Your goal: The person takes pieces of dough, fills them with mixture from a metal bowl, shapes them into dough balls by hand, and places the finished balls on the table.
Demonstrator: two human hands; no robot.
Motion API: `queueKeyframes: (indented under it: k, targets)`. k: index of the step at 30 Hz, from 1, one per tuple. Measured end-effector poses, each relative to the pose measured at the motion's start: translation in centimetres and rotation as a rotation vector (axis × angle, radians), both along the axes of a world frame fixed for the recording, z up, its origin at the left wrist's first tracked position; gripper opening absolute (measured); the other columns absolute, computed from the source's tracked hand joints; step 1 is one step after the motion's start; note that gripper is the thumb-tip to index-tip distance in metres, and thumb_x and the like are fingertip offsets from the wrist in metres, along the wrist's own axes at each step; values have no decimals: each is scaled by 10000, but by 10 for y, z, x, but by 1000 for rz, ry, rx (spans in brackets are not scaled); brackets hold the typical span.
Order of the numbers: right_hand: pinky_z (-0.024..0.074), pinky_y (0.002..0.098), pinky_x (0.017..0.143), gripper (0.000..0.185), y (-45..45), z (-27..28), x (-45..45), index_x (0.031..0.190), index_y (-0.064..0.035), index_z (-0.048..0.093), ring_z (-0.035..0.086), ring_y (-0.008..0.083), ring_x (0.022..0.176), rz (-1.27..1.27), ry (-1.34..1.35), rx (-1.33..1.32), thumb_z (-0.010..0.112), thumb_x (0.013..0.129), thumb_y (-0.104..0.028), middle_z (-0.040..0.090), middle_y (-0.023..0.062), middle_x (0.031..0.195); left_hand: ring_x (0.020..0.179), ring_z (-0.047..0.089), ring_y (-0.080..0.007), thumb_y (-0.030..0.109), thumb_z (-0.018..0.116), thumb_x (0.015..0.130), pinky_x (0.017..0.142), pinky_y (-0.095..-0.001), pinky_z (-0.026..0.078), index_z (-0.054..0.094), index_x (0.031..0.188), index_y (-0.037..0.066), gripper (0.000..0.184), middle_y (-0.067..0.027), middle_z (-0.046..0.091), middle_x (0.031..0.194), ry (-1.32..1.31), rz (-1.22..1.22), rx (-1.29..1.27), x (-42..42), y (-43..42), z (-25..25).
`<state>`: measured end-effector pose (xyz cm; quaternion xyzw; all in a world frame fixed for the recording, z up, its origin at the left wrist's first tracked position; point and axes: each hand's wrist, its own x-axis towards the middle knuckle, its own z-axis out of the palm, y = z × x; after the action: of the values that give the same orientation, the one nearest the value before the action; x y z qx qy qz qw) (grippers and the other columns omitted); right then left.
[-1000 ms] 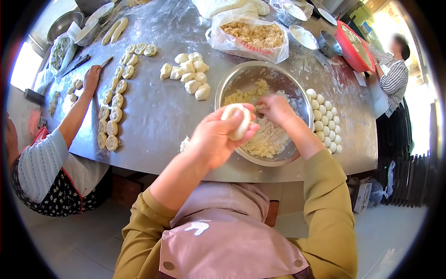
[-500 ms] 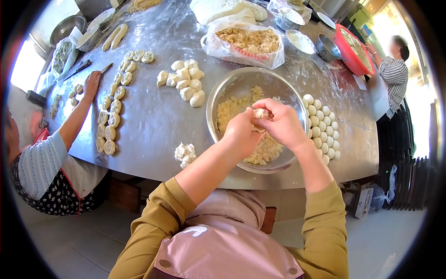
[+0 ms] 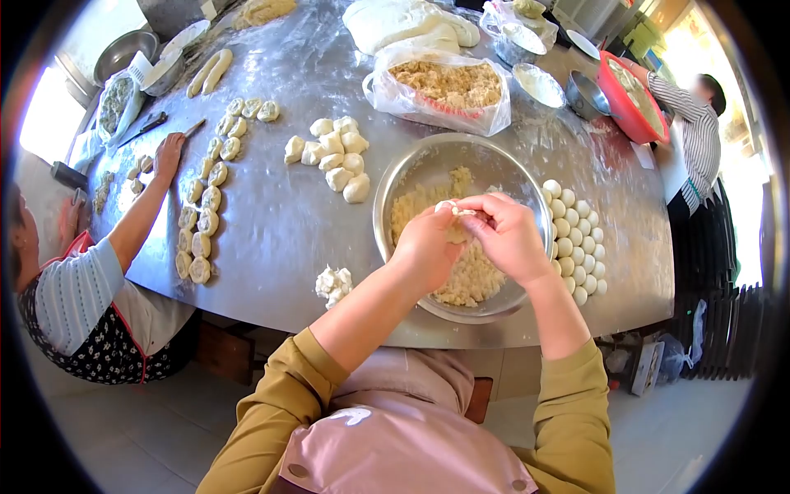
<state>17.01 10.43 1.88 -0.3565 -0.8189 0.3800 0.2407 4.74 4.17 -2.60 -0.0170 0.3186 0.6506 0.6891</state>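
Over a steel bowl (image 3: 420,161) of crumbly yellow filling (image 3: 471,278), my two hands meet around a small piece of white dough (image 3: 448,206). My left hand (image 3: 424,251) cups it from the left, fingers curled. My right hand (image 3: 514,243) pinches the dough's edge between thumb and fingers. Most of the dough, and whatever it may enclose, is hidden by my fingers. Right of the bowl lie rows of smooth round dough balls (image 3: 583,240). A cluster of rougher dough lumps (image 3: 333,153) sits up and left of it, with a pile of dough scraps (image 3: 333,285) nearer my left forearm.
A plastic bag of brown crumbly filling (image 3: 448,86) and a large dough mass (image 3: 403,26) lie beyond the bowl. At left, a co-worker's hand (image 3: 169,156) is beside rows of cut rolls (image 3: 209,199). Another person stands by a red basin (image 3: 629,97) at right.
My fingers have closed further over the dough, and less of its pinkish-white opening shows. The view has shifted slightly. The person at right has leaned and reached farther over the red basin.
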Motion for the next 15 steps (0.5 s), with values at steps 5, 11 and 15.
queueKeyframes:
  k: [5,11,15]
  targets:
    - [519,345,827,288,14,-7,12,1094,-76,700,646,267,924,-111,-80,204,733,808,-66,671,96,1036,1061,602,-262,200,446,1029,951,-407,496,538,1187,9,264,-136,581,1154,-156,66,-93,-20,0,3]
    - [470,390,870,364,-12,3,-2,1082,-100,702,587,302,994,4,-97,385,795,732,-141,674,92,998,976,605,-212,206,529,1003,863,-369,505,562,1141,40,218,-86,596,1105,-111,53,30,-16,-1,-13]
    - [475,388,786,288,-13,-19,-7,995,-64,704,608,292,845,-10,-82,472,791,731,-141,677,96,854,937,580,-160,167,548,993,800,-327,491,549,1159,65,196,-56,593,1093,28,70,-25,-4,-4,0]
